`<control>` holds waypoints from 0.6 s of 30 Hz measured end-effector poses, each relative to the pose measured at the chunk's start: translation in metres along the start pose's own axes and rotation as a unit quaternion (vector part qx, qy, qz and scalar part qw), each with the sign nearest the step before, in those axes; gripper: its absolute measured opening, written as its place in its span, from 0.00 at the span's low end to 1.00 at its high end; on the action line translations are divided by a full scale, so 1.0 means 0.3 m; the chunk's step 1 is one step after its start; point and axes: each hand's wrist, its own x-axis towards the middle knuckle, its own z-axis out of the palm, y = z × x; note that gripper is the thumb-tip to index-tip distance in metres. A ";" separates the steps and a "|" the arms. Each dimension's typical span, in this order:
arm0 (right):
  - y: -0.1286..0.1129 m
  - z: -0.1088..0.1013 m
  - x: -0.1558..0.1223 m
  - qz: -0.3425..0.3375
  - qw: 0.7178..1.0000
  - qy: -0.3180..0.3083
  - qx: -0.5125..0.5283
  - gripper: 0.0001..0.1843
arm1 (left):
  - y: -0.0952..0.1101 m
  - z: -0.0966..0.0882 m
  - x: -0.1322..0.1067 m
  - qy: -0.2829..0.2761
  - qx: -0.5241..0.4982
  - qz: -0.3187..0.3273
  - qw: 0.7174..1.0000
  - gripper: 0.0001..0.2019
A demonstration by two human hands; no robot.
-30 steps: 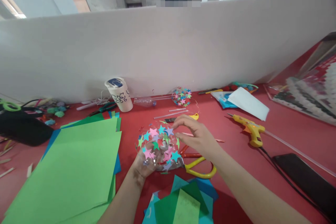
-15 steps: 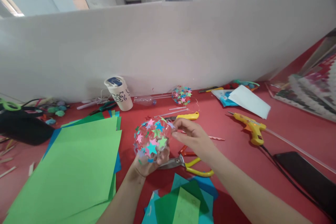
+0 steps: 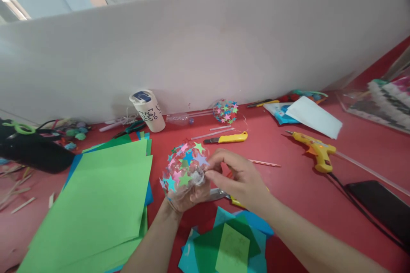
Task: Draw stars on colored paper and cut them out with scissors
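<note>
A clear, round plastic ball [image 3: 192, 164] covered with colourful star cut-outs rests in my left hand [image 3: 194, 198], whose fingers curl around its underside. My right hand [image 3: 238, 175] is at the ball's right side, thumb and forefinger pinched close to a purple star [image 3: 201, 160]. What lies between those fingertips is too small to make out. Beneath my hands lie scissors [image 3: 218, 195] with yellow and red handles, partly hidden. A yellow utility knife [image 3: 232, 137] lies just beyond. Farther back sits a second star-covered ball [image 3: 225, 111].
Green paper sheets [image 3: 96, 196] lie left, with smaller paper pieces [image 3: 235, 243] in front. A white cup [image 3: 149, 113] and a plastic bottle [image 3: 177, 119] stand or lie near the white partition [image 3: 205, 51]. Right are a yellow glue gun [image 3: 315, 149], a black phone-like slab [image 3: 381, 204] and a white sheet [image 3: 315, 115].
The ball has turned in my left hand, showing a clear crinkled part on its right side. My right fingertips have moved slightly down along it. The view has shifted a little.
</note>
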 end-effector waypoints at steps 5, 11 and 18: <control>0.002 -0.004 0.008 -0.010 0.999 -0.045 -0.005 0.09 | 0.011 0.039 -0.008 -0.052 0.038 -0.023 0.998 0.14; -0.007 0.004 0.004 0.003 0.998 -0.053 -0.039 0.07 | 0.007 0.031 0.009 -0.067 0.055 -0.024 0.996 0.16; -0.009 0.016 -0.009 0.046 0.998 -0.014 -0.039 0.06 | 0.000 0.012 0.020 -0.062 0.070 -0.015 0.996 0.19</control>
